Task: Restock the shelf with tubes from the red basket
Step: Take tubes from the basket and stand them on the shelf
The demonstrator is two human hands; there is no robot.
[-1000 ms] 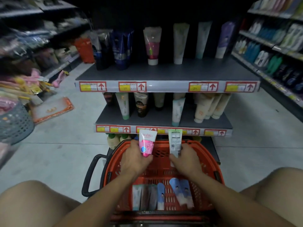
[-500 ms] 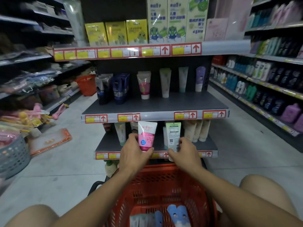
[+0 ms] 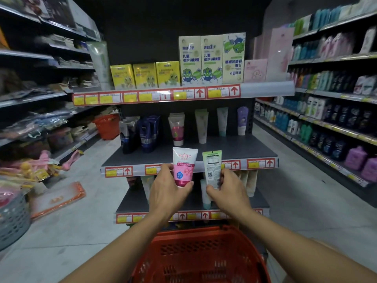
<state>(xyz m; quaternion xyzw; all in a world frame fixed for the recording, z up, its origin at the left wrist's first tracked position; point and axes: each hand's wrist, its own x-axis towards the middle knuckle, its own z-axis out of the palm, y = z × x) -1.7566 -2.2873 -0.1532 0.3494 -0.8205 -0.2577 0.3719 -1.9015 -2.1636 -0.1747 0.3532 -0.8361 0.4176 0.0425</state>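
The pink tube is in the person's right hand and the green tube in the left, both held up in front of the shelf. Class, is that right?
Not quite: the hands are swapped. The head view shows the left hand gripping the pink tube and the right hand gripping the green tube, both in front of the shelf.

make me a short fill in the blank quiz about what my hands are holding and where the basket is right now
1. The left hand grips a tube coloured white and ____.
2. The right hand holds a tube whose top is ____.
3. The basket below both hands is ____ in colour.
4. Both held tubes stand ____, crimped ends up.

Missing words: pink; green; red; upright
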